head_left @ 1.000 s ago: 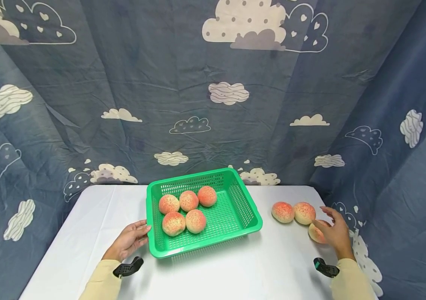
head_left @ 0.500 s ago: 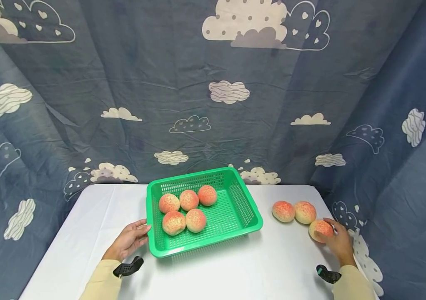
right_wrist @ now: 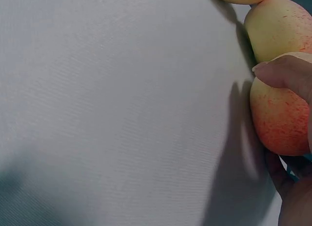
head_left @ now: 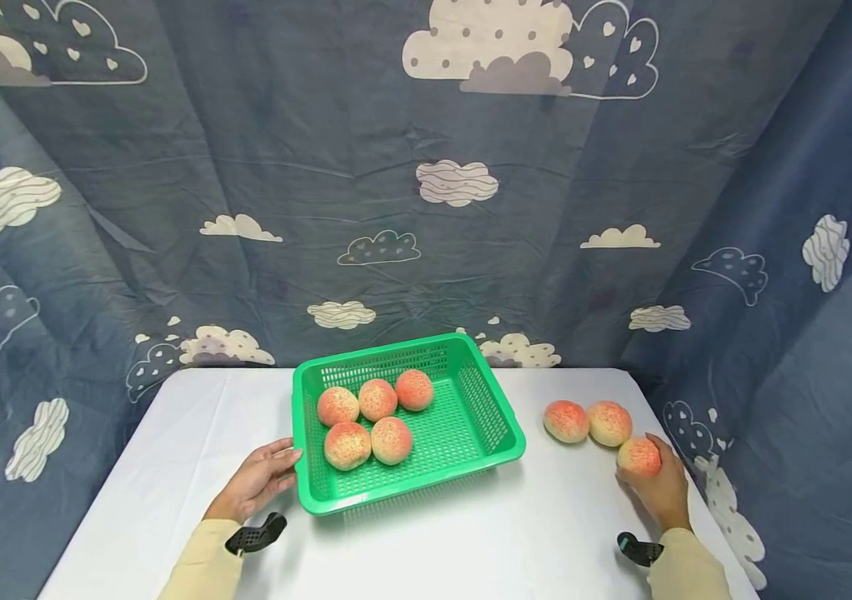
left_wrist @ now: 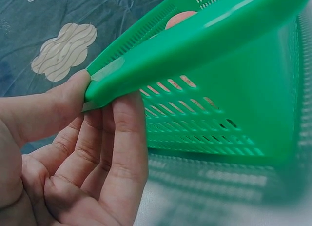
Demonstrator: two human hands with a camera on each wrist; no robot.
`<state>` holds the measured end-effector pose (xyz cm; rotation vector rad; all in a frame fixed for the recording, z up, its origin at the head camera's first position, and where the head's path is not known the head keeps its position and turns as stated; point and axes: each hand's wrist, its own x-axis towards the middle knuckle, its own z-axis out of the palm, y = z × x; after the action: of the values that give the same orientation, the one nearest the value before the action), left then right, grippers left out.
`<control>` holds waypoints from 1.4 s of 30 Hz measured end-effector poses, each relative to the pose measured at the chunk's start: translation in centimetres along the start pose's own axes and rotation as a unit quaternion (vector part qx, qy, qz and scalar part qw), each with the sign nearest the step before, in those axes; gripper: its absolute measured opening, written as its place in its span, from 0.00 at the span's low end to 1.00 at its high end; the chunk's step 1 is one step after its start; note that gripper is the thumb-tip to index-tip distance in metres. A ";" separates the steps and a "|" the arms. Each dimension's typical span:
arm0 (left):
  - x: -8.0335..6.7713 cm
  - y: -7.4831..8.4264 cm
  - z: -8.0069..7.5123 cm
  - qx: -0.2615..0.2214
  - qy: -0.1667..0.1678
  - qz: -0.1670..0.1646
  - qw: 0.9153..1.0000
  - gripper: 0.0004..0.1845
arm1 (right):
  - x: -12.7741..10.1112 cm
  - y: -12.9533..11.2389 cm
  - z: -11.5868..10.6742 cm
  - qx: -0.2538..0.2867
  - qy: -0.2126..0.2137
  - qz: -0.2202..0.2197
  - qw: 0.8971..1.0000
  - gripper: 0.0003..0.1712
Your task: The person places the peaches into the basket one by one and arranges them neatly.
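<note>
On the white table (head_left: pixel 171 467), the green basket (head_left: pixel 471 450) sits at centre with five peaches (head_left: pixel 376 421) in its 9 o'clock half. At the basket's 8 o'clock corner, the left hand (head_left: pixel 257 482) pinches the rim, thumb on the edge and fingers beneath. At 3 o'clock, two loose peaches (head_left: pixel 587 422) lie touching; just beside them the right hand (head_left: pixel 659 490) grips a third peach (head_left: pixel 639 456), fingers curled round it.
</note>
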<state>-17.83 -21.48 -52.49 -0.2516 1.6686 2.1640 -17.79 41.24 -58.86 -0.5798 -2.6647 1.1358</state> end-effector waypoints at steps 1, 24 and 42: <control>0.0 0.0 0.0 0.000 0.000 0.000 1.000 0.29 | 0.0 0.0 0.0 -0.001 -0.001 -0.002 1.000 0.53; -0.1 0.0 0.1 -0.010 0.006 0.000 1.000 0.25 | -2.2 -2.1 -2.5 0.043 -0.021 0.043 0.998 0.58; 0.0 -0.1 0.1 -0.015 -0.004 0.006 1.000 0.27 | -3.9 -9.2 -3.3 0.075 -0.089 -0.090 0.989 0.51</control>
<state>-17.77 -21.37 -52.55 -0.2419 1.6396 2.1967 -15.75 35.93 -49.97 -0.2140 -2.6780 1.3762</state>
